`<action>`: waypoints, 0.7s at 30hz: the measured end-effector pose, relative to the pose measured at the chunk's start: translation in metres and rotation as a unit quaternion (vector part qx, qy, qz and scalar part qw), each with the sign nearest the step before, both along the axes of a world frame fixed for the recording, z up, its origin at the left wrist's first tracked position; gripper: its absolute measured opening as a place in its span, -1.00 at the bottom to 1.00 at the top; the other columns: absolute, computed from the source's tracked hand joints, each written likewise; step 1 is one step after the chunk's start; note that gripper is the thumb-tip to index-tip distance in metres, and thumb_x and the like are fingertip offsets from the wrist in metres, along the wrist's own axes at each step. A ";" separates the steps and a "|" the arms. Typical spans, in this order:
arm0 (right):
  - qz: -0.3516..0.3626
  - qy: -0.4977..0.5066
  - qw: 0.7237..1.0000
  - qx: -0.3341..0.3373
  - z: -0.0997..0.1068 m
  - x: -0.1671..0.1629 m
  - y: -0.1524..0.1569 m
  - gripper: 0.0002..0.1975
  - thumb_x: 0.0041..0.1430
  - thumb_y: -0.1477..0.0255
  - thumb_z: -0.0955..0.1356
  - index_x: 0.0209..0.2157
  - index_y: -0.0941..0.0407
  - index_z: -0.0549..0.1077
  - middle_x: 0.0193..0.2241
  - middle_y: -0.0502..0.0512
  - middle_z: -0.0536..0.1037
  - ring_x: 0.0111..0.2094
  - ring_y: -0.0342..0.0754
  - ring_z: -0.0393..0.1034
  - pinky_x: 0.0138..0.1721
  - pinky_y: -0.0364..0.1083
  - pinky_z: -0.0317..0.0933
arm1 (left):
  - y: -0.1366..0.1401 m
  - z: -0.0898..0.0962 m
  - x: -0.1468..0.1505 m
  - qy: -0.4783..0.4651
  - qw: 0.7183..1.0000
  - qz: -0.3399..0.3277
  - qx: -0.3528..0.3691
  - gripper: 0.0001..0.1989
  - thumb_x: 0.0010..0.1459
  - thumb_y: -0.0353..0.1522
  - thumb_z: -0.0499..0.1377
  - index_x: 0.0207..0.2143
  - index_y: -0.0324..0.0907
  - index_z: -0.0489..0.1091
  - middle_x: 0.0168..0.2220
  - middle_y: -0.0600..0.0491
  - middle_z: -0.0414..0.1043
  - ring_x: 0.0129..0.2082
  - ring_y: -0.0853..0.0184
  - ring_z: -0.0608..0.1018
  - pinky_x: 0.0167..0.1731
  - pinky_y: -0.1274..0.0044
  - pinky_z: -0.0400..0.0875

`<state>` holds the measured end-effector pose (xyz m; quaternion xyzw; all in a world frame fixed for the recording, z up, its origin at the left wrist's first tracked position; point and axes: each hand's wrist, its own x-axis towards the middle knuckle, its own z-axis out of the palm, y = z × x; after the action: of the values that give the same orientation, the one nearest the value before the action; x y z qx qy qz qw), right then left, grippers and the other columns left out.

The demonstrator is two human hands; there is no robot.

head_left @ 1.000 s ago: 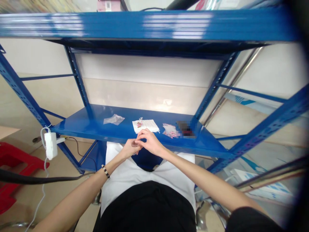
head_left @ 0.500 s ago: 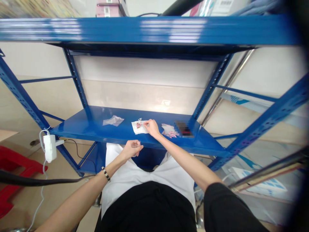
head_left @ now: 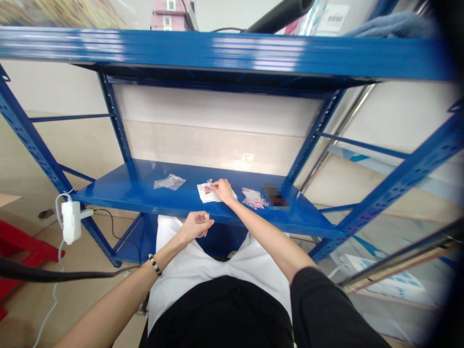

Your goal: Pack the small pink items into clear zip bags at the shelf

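My right hand (head_left: 223, 190) is over a white cloth-like pouch or sheet (head_left: 202, 196) on the blue shelf (head_left: 126, 193). Its fingertips pinch together at a small cluster of reddish pieces (head_left: 208, 190) lying on the white material; what exactly is between them is too small to tell. Just in front of the shelf edge, my left hand (head_left: 195, 226) is curled around a clear plastic bag (head_left: 201, 218), mostly hidden by the fingers. To the right of my right hand lies a clear bag with pink pieces (head_left: 255, 199).
Flat clear bags (head_left: 169, 182) lie on the shelf's left part. A pixelated dark object (head_left: 275, 196) sits at the right. An upper blue shelf beam (head_left: 188, 48) crosses overhead. A white power strip (head_left: 71, 221) hangs at the left post, and a red stool (head_left: 21, 251) stands beyond.
My right hand has moved slightly left, its fingertips now at the reddish pieces. My left hand stays nearly in place, still curled. The view has shifted a little.
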<state>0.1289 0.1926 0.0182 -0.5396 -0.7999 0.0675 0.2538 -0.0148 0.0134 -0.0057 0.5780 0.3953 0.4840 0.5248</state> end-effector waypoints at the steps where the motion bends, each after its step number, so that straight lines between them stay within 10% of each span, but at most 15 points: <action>1: 0.001 -0.003 1.000 0.007 0.000 0.000 0.002 -0.79 0.23 0.37 0.37 -0.14 0.01 0.62 -0.13 0.11 0.62 -0.06 0.05 0.43 0.05 -0.09 0.18 | 0.002 -0.001 0.000 -0.001 1.000 -0.001 0.000 -0.57 0.01 -0.10 0.31 -0.58 -0.19 0.21 -0.76 0.14 0.27 -0.78 0.51 0.27 -0.73 0.64 0.08; 21: 0.044 0.128 0.986 0.095 0.019 0.017 -0.023 -0.94 0.06 0.40 0.46 -0.43 0.09 0.61 -0.35 0.09 0.58 -0.24 -0.01 0.41 -0.06 -0.05 0.19 | 0.010 -0.006 0.001 0.011 1.000 0.014 -0.004 -0.57 0.02 -0.10 0.29 -0.58 -0.17 0.18 -0.76 0.16 0.24 -0.77 0.49 0.29 -0.74 0.65 0.08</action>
<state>0.1460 0.1692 0.0371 -0.4641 -0.7869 0.0710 0.4004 -0.0142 0.0233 -0.0112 0.5756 0.4111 0.4835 0.5157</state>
